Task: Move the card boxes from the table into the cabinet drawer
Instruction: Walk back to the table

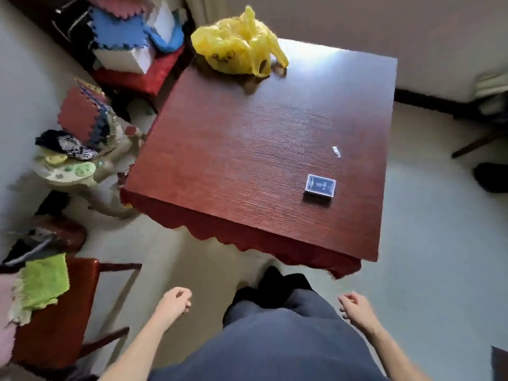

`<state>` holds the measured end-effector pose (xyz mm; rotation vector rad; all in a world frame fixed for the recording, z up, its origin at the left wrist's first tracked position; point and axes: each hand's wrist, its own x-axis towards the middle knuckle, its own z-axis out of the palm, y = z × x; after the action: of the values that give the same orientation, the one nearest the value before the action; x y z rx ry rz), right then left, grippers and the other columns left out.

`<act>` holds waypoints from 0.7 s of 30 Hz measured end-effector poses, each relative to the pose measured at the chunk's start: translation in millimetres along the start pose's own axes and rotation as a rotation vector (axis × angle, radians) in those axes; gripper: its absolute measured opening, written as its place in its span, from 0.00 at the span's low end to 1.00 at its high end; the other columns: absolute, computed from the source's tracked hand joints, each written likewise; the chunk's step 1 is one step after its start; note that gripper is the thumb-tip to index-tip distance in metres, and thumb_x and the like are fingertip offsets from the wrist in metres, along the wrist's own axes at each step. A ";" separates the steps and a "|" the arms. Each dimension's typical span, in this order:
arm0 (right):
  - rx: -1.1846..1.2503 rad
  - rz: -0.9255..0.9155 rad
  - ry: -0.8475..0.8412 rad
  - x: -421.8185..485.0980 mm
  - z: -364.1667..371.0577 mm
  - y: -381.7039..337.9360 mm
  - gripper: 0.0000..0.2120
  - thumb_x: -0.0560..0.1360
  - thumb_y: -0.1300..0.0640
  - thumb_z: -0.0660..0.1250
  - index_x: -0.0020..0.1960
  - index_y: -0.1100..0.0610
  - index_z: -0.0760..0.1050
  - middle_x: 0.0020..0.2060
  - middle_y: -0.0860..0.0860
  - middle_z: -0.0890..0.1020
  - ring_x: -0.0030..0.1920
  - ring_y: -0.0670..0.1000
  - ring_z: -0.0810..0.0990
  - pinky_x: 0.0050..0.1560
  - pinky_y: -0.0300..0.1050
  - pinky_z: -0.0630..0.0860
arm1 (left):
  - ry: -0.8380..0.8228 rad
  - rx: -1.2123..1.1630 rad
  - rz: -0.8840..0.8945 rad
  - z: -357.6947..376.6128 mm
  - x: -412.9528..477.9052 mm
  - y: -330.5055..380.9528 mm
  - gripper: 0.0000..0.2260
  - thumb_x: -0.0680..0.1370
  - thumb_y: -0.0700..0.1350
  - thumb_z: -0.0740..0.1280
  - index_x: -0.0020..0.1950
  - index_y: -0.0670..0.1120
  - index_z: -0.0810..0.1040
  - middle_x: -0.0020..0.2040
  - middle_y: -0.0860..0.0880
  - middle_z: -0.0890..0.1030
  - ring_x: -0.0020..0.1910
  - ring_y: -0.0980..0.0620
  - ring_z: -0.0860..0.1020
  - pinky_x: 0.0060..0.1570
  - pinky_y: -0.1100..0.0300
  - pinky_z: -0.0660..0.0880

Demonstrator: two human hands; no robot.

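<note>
Left hand point(176, 301) hangs loosely curled, empty, touching nothing. Red table point(247, 149) ahead: yellow bag point(236, 45) at far edge, one dark blue card box point(320, 186) lying flat near the front right. Right hand point(356, 309) loosely curled, empty, below the table edge.

Daylight from far side, white glare patch on far right corner of bench point(343, 59), soft short shadow under yellow bag point(239, 42), overall moderate brightness, wide-angle bending at edges, smeared blocky blur on left clutter, floor washed pale
</note>
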<state>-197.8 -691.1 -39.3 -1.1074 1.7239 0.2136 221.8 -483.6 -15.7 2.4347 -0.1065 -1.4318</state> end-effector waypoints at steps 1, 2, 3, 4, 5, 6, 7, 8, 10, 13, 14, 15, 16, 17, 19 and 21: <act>0.046 0.027 0.035 -2.5 1.2 1.7 0.06 0.79 0.60 0.65 0.47 0.60 0.80 0.37 0.57 0.83 0.34 0.54 0.79 0.43 0.50 0.78 | -0.010 0.029 0.037 -4.8 11.9 22.7 0.05 0.80 0.42 0.63 0.50 0.42 0.78 0.37 0.43 0.80 0.30 0.48 0.74 0.31 0.61 0.67; 0.078 0.040 0.081 -4.9 1.7 1.1 0.06 0.79 0.60 0.65 0.46 0.58 0.81 0.38 0.56 0.84 0.35 0.55 0.80 0.45 0.52 0.79 | -0.024 0.051 0.069 -6.5 21.6 45.2 0.05 0.80 0.42 0.63 0.51 0.42 0.78 0.39 0.43 0.80 0.30 0.49 0.75 0.30 0.61 0.68; 0.096 0.035 0.131 -6.7 1.3 -2.5 0.07 0.78 0.58 0.65 0.45 0.55 0.80 0.38 0.55 0.85 0.37 0.54 0.82 0.47 0.52 0.80 | -0.042 0.062 0.098 -5.2 29.4 66.2 0.05 0.80 0.42 0.63 0.51 0.42 0.78 0.40 0.42 0.80 0.30 0.50 0.74 0.28 0.62 0.68; 0.102 0.022 0.176 -7.7 -0.3 -9.4 0.07 0.78 0.56 0.65 0.44 0.51 0.80 0.39 0.52 0.85 0.38 0.54 0.83 0.48 0.51 0.79 | -0.065 0.063 0.126 -2.0 35.1 86.4 0.05 0.80 0.41 0.63 0.52 0.42 0.77 0.40 0.42 0.79 0.29 0.51 0.73 0.28 0.63 0.67; 0.103 0.003 0.217 -7.8 -3.2 -18.9 0.07 0.78 0.54 0.65 0.43 0.49 0.79 0.39 0.49 0.85 0.40 0.52 0.83 0.47 0.50 0.78 | -0.087 0.066 0.150 3.4 38.1 105.5 0.04 0.80 0.41 0.63 0.52 0.42 0.77 0.40 0.41 0.79 0.28 0.52 0.73 0.28 0.63 0.66; 0.102 -0.025 0.254 -7.1 -7.1 -31.2 0.06 0.78 0.52 0.64 0.43 0.46 0.78 0.40 0.47 0.85 0.42 0.51 0.82 0.46 0.48 0.77 | -0.106 0.068 0.168 9.5 39.8 121.9 0.04 0.81 0.41 0.63 0.52 0.43 0.76 0.40 0.41 0.79 0.27 0.52 0.73 0.29 0.62 0.66; 0.101 -0.058 0.289 -4.2 -12.0 -46.2 0.06 0.77 0.50 0.64 0.42 0.45 0.78 0.41 0.45 0.85 0.43 0.51 0.82 0.46 0.48 0.77 | -0.124 0.068 0.186 15.5 41.6 136.2 0.03 0.80 0.41 0.63 0.52 0.43 0.76 0.40 0.41 0.79 0.27 0.52 0.73 0.29 0.62 0.65; 0.101 -0.090 0.312 0.1 -17.2 -62.7 0.06 0.76 0.48 0.64 0.43 0.45 0.78 0.41 0.44 0.85 0.44 0.51 0.82 0.47 0.48 0.78 | -0.146 0.065 0.203 20.5 43.1 147.4 0.03 0.80 0.41 0.64 0.51 0.44 0.77 0.40 0.41 0.79 0.27 0.52 0.73 0.30 0.62 0.66; 0.098 -0.133 0.321 10.9 -26.6 -98.0 0.07 0.74 0.45 0.64 0.44 0.46 0.78 0.40 0.45 0.85 0.44 0.53 0.83 0.49 0.50 0.80 | -0.177 0.112 0.232 28.6 42.4 164.8 0.04 0.80 0.41 0.63 0.51 0.44 0.77 0.41 0.42 0.79 0.29 0.53 0.73 0.30 0.64 0.68; 0.005 -0.164 0.344 27.8 -33.5 -150.3 0.14 0.73 0.39 0.64 0.52 0.46 0.77 0.48 0.48 0.85 0.50 0.57 0.83 0.52 0.51 0.79 | -0.223 0.232 0.243 38.3 40.5 169.8 0.05 0.81 0.40 0.63 0.53 0.41 0.77 0.42 0.43 0.78 0.31 0.55 0.74 0.23 0.71 0.69; -0.021 -0.174 0.363 34.0 -34.3 -168.6 0.18 0.73 0.38 0.64 0.57 0.46 0.75 0.52 0.50 0.83 0.53 0.58 0.82 0.53 0.53 0.77 | -0.239 0.262 0.239 38.7 40.2 169.5 0.05 0.81 0.40 0.63 0.54 0.40 0.77 0.42 0.43 0.78 0.31 0.55 0.73 0.22 0.71 0.69; -0.038 -0.181 0.379 40.0 -34.3 -186.4 0.22 0.73 0.37 0.64 0.62 0.47 0.73 0.56 0.52 0.82 0.56 0.59 0.81 0.54 0.54 0.76 | -0.253 0.280 0.229 37.4 39.7 169.6 0.06 0.81 0.40 0.63 0.55 0.39 0.76 0.42 0.44 0.77 0.31 0.55 0.73 0.22 0.71 0.69; -0.057 -0.188 0.391 46.4 -34.1 -203.7 0.26 0.73 0.35 0.65 0.66 0.48 0.71 0.59 0.54 0.79 0.59 0.59 0.80 0.55 0.56 0.76 | -0.260 0.282 0.219 34.4 40.0 170.0 0.07 0.81 0.39 0.63 0.56 0.39 0.76 0.41 0.44 0.77 0.31 0.55 0.73 0.23 0.71 0.69; -0.080 -0.195 0.395 53.2 -33.6 -219.7 0.30 0.72 0.34 0.65 0.69 0.48 0.68 0.61 0.55 0.77 0.61 0.60 0.78 0.57 0.58 0.76 | -0.262 0.286 0.210 30.6 40.7 170.1 0.07 0.81 0.40 0.62 0.57 0.39 0.76 0.41 0.44 0.77 0.31 0.54 0.73 0.25 0.70 0.70; -0.125 -0.201 0.399 66.1 -31.6 -246.4 0.36 0.71 0.33 0.67 0.72 0.48 0.64 0.63 0.57 0.73 0.64 0.61 0.75 0.60 0.61 0.74 | -0.249 0.323 0.206 20.0 41.8 167.8 0.06 0.81 0.41 0.62 0.56 0.41 0.76 0.42 0.44 0.79 0.33 0.54 0.75 0.29 0.70 0.72; -0.148 -0.191 0.404 77.4 -28.4 -265.6 0.39 0.69 0.32 0.69 0.74 0.46 0.61 0.65 0.58 0.70 0.66 0.62 0.72 0.62 0.63 0.72 | -0.241 0.339 0.202 7.2 42.7 165.4 0.06 0.81 0.40 0.62 0.57 0.41 0.76 0.44 0.44 0.79 0.35 0.55 0.75 0.30 0.70 0.72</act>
<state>-20.0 -900.9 2.2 -1.4937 1.9615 -0.0054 252.2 -651.5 -4.5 2.4004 -0.6807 -1.7204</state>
